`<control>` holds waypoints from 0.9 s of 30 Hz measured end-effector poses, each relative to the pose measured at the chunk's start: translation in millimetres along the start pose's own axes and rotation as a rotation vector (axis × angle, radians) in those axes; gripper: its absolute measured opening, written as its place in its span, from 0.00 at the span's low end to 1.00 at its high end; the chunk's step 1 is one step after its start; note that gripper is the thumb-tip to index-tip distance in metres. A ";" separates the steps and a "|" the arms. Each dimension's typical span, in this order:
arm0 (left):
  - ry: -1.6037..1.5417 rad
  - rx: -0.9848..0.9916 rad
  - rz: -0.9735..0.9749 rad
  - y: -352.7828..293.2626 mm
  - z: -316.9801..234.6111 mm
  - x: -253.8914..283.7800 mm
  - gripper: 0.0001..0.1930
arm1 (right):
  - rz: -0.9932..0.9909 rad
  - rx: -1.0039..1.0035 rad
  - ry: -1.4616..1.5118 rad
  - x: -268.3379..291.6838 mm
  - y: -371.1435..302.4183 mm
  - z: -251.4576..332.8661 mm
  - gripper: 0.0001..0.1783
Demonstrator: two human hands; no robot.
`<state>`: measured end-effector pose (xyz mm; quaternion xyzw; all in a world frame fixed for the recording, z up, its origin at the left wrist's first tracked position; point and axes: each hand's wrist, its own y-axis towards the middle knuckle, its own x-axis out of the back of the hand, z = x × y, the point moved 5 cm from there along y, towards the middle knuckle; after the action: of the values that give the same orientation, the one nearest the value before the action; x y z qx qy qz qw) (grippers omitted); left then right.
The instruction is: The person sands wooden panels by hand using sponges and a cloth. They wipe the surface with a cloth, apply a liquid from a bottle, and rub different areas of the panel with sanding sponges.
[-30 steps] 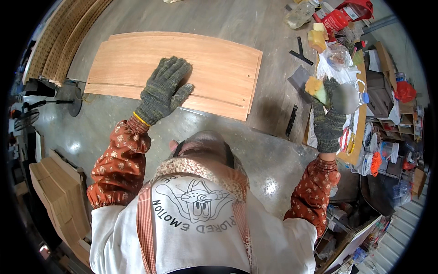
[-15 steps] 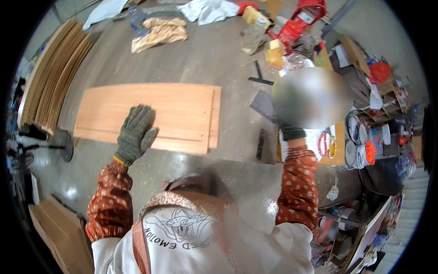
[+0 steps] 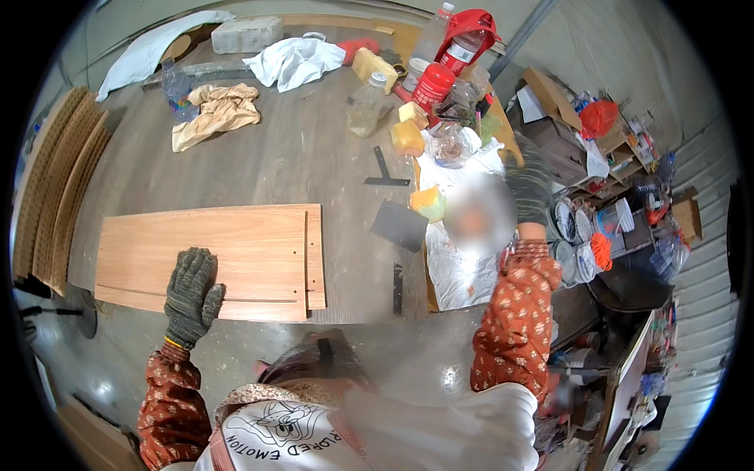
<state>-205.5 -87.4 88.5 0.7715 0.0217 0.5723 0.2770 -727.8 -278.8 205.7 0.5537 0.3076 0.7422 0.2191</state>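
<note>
My left hand (image 3: 191, 290), in a grey knit glove, lies flat on the near part of a light wood-grain panel (image 3: 243, 228), fingers stretched out. A second panel (image 3: 315, 271) shows beneath it at the right end; the top one has a long groove and small holes. My right hand (image 3: 531, 188), gloved too, reaches over the table's right side, beside a crumpled white sheet (image 3: 463, 290). Its fingers are smeared and blend into dark things, so its grip is unclear. A blurred round patch covers part of the sheet. Near it sits a yellow sponge block (image 3: 428, 203).
Left of the table stand stacked brown boards (image 3: 59, 188). A black T-shaped tool (image 3: 385, 174), a grey plate (image 3: 397, 225) and a black strip (image 3: 397, 288) lie mid-table. Bottles, a red canister (image 3: 433, 86) and crumpled cloths (image 3: 294, 63) crowd the far side.
The view has turned rightward. My right hand has moved farther out along the table's right side. My left hand stays flat on the panel. The sponge and more of the white sheet now show.
</note>
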 end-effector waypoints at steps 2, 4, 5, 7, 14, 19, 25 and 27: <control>0.012 0.010 0.025 2.3 -1.0 3.1 0.23 | 0.079 -0.114 -0.361 -3.5 7.7 -53.8 0.23; 0.037 0.034 0.053 -2.2 5.5 -1.1 0.23 | 0.421 -0.453 -0.369 -24.8 4.5 -98.8 0.29; 0.063 -0.014 0.037 -3.9 7.5 -2.3 0.23 | 0.444 -0.497 -0.228 -42.7 -4.4 -132.1 0.32; 0.087 -0.072 0.002 0.3 7.1 -7.8 0.23 | 0.549 -0.592 -0.085 -68.7 -40.0 -212.3 0.32; 0.021 0.019 0.075 1.6 10.6 -0.1 0.24 | 0.697 -0.581 -0.188 -72.6 -29.0 -200.8 0.21; 0.014 0.031 0.037 3.1 8.1 -2.0 0.24 | 0.499 -0.644 0.224 -6.0 -2.7 -152.2 0.14; 0.039 0.002 -0.016 0.7 7.6 -1.0 0.23 | 0.234 -0.533 0.589 67.0 -5.7 -74.4 0.10; 0.059 -0.005 -0.031 -5.1 10.1 -0.3 0.22 | 0.218 -0.373 0.663 65.4 -22.0 -37.3 0.11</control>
<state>-195.1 -87.3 84.0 0.7531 0.0402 0.5906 0.2872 -782.8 -227.5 227.9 0.2639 0.1611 0.9428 0.1246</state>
